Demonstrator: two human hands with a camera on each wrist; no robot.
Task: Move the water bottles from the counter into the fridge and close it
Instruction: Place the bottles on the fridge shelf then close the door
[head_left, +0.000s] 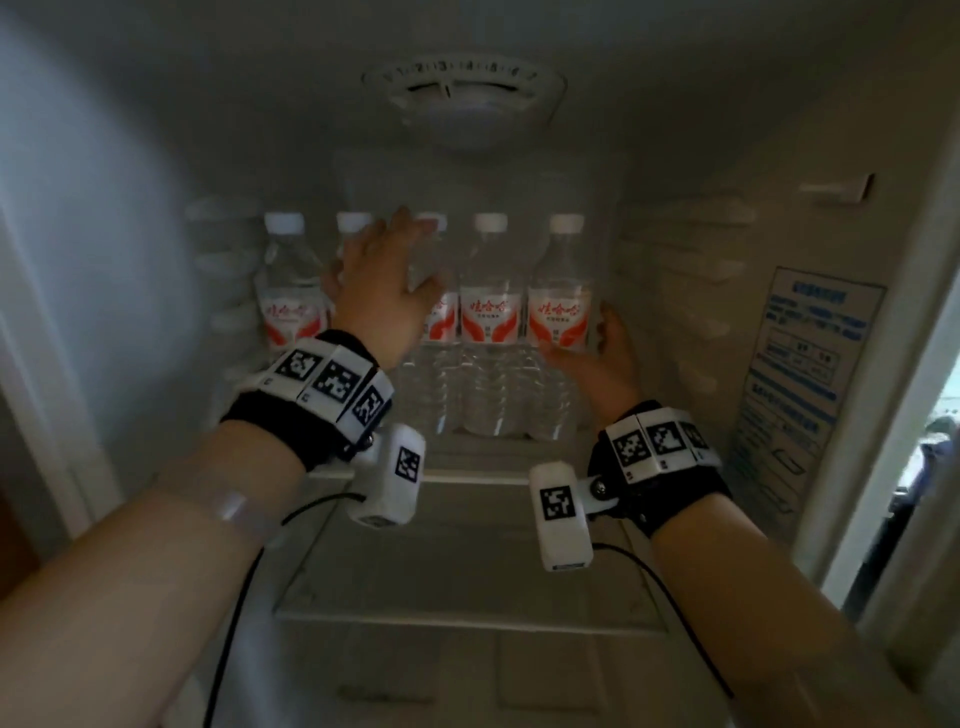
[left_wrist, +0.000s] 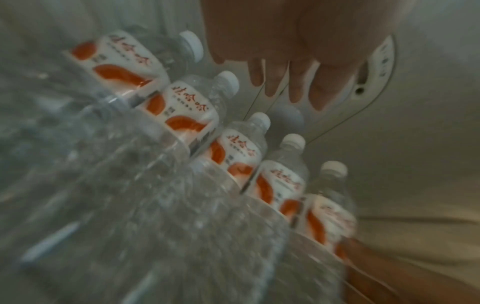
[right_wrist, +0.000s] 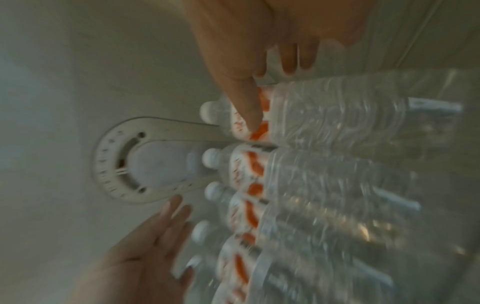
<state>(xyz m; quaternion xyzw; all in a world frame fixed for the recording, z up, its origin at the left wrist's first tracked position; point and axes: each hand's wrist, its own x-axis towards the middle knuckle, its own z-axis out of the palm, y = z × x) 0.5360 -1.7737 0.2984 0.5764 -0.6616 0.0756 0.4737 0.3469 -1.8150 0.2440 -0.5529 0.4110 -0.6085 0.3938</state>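
Observation:
Several clear water bottles with white caps and red-and-white labels stand in a row on a glass shelf (head_left: 470, 474) inside the fridge. My left hand (head_left: 402, 257) is open with straight fingers in front of the second bottle (head_left: 353, 221) and third bottle (head_left: 439, 317), hiding much of them. My right hand (head_left: 592, 340) is open beside the rightmost bottle (head_left: 560, 306); its fingers stand along the bottle's right side. In the right wrist view its thumb (right_wrist: 246, 102) lies on that label. The left wrist view shows straight fingers (left_wrist: 285, 82) above the bottle row (left_wrist: 192, 115).
A round thermostat dial (head_left: 462, 88) sits on the back wall above the bottles. A lower glass shelf (head_left: 467, 561) lies under my wrists. Ribbed shelf rails line both side walls, and a blue-printed sticker (head_left: 810, 374) is on the right wall.

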